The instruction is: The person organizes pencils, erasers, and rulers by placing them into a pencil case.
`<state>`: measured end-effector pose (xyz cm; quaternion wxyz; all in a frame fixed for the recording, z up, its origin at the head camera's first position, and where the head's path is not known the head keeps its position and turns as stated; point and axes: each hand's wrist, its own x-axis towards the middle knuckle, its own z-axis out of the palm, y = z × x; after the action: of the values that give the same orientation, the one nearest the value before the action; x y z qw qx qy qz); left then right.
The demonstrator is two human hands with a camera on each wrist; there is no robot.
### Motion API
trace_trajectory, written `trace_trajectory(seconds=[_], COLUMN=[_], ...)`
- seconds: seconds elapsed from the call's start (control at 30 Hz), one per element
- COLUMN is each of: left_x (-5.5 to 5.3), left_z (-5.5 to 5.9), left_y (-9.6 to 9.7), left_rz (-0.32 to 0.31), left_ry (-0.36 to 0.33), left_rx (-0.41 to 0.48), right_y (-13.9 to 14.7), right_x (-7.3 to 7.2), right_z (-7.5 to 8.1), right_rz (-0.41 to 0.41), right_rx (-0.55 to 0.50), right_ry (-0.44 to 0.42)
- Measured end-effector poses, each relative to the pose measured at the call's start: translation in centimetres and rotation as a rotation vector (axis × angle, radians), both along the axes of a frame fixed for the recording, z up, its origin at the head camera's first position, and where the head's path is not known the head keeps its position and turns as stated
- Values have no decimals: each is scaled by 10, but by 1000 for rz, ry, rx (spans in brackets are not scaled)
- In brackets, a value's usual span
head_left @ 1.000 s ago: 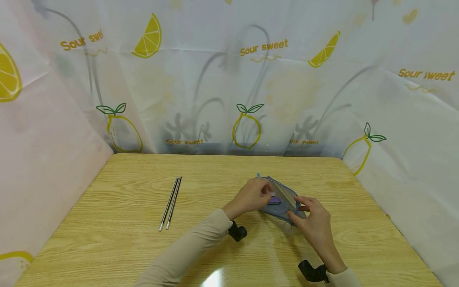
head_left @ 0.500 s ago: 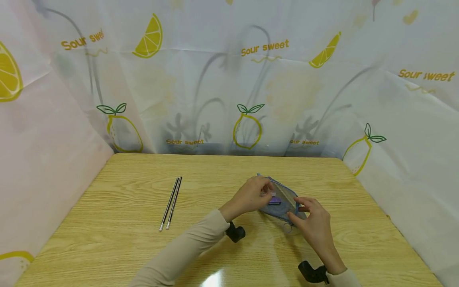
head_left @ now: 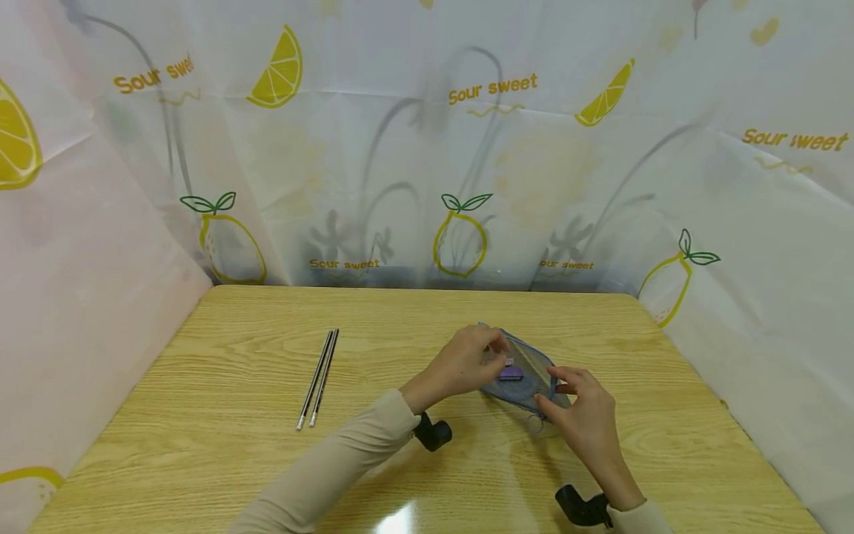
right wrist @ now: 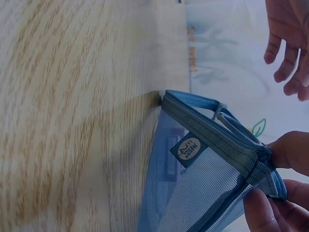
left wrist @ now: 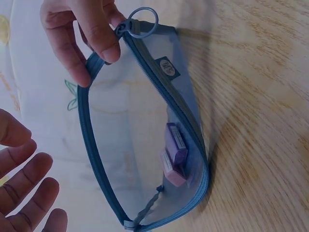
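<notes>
A blue mesh zip pouch (head_left: pixel 517 393) lies at the right of the table with its mouth spread apart. Inside rest a purple eraser (left wrist: pixel 176 145) and a pink eraser (left wrist: pixel 172 170), side by side and touching. My right hand (head_left: pixel 587 404) pinches the pouch's near right end, close to the zip's ring pull (left wrist: pixel 143 22). Over the far left end of the mouth hovers my left hand (head_left: pixel 463 362). Its loosely bent fingers hold nothing and stand apart from the pouch in the left wrist view.
Two dark striped pencils (head_left: pixel 317 378) with white ends lie nearly parallel on the wooden table (head_left: pixel 220 386), left of my hands. A white lemon-print sheet (head_left: pixel 373 148) surrounds the table's back and sides.
My left hand has drawn back slightly to the left from over the erasers, leaving more of them showing. The right hand and pouch have stayed put.
</notes>
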<state>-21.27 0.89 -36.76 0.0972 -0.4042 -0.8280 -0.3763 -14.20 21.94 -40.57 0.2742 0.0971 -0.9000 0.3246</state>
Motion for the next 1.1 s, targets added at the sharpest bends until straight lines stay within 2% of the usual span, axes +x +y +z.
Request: trace_trajectory(seconds=[0.27,0.63,0.87,1.1], left_x=[4,8,10,13], left_z=[4,7,8,10], left_y=[-4,-15,-26,-36], left_rz=[-33,-44,-12,12], left_ry=[29,91,151,177], left_rx=[28,-6,-59,-102], right_y=[0,-1,-1,0], right_x=[-1,0,0,-1], right_z=[1,2,2,2], right_rz=[-6,-10,-17,-20], right_rx=[15,12,19,24], right_ry=[-1,-19,-25,-31])
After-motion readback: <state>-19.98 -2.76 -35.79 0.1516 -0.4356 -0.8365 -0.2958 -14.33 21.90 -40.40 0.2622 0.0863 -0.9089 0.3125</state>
